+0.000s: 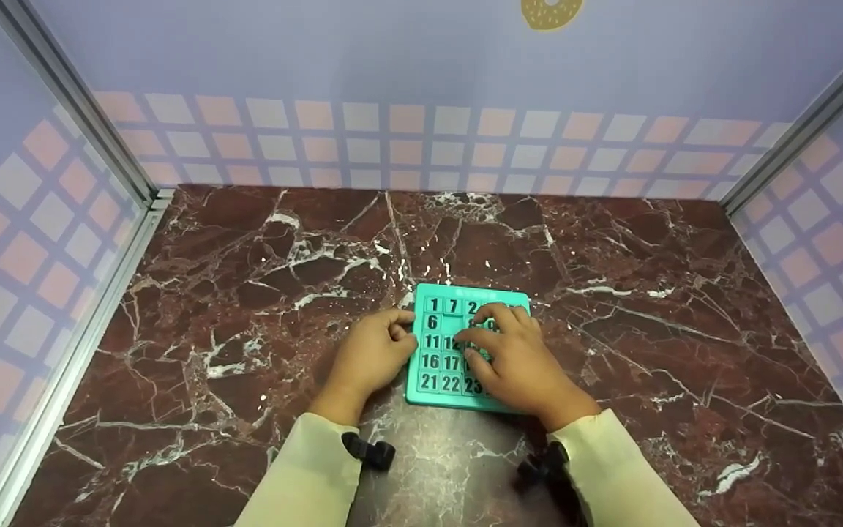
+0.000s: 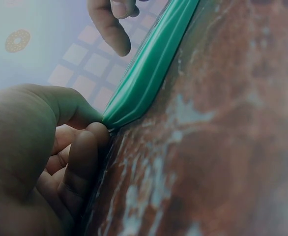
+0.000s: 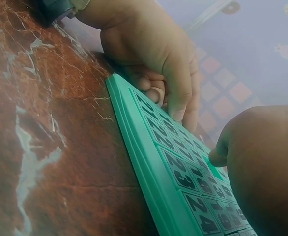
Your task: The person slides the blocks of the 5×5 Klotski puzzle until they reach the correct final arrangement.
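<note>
A teal sliding number puzzle (image 1: 442, 400) lies flat on the marble-patterned table, its black-numbered tiles facing up. In its second row, just right of the 6, a gap shows between the tiles. My left hand (image 1: 372, 356) pinches the puzzle's left edge between thumb and forefinger; the left wrist view shows this grip at the teal side wall (image 2: 144, 78). Over the right part of the puzzle lies my right hand (image 1: 520, 360), with a fingertip at the tiles beside the gap. It hides several tiles on the right. Tile 24 (image 3: 201, 215) shows in the right wrist view.
The dark red marble table (image 1: 685, 322) extends around the puzzle. Pale walls with pink and white checks (image 1: 407, 117) enclose it at the back and both sides. A black strap device (image 1: 369, 451) sits at the left wrist, another (image 1: 542, 466) at the right.
</note>
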Tool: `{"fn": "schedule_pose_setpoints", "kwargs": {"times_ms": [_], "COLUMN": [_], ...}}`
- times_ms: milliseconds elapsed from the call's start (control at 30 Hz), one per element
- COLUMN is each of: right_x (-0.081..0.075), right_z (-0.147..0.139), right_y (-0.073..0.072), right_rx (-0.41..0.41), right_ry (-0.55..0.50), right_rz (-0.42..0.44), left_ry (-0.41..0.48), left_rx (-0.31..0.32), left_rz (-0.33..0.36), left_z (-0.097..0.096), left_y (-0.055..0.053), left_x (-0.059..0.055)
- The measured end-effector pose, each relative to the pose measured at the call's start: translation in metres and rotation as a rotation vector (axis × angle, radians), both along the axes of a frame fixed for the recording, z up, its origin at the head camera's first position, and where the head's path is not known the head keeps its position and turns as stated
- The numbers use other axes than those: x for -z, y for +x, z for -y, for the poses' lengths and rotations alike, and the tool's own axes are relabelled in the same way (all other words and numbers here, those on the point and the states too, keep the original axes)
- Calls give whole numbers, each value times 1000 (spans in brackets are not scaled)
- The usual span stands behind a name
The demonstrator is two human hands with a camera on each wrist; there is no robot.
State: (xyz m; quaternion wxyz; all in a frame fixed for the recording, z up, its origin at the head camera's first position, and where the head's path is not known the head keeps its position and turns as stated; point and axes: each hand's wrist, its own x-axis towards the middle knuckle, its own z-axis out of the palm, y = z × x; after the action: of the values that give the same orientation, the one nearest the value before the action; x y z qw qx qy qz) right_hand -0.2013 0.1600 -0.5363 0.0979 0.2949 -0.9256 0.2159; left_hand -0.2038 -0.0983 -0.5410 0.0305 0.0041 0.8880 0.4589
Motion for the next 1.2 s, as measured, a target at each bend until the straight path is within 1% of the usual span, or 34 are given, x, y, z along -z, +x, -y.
{"fn": "schedule_pose_setpoints", "kwargs": {"times_ms": [167, 367, 700, 967, 1200], "right_x": [-2, -2, -2, 2, 3], "right_z": [1, 3, 5, 8, 9], "right_y": [-3, -8, -17, -21, -23], "right_rx": [22, 51, 99, 145, 150], "right_ry": [0, 1, 33, 70, 74], "right_rz": [23, 50, 79, 103, 110], "left_ry": [-8, 1, -2, -6, 13], "left_rx": [1, 4, 0, 6, 7], "left_rz": [-5, 7, -1, -12, -4], "left_z": [0, 0, 1, 1, 1], "left_y": [0, 1, 0, 0, 0], "left_x": [0, -1, -1, 0, 1]}}
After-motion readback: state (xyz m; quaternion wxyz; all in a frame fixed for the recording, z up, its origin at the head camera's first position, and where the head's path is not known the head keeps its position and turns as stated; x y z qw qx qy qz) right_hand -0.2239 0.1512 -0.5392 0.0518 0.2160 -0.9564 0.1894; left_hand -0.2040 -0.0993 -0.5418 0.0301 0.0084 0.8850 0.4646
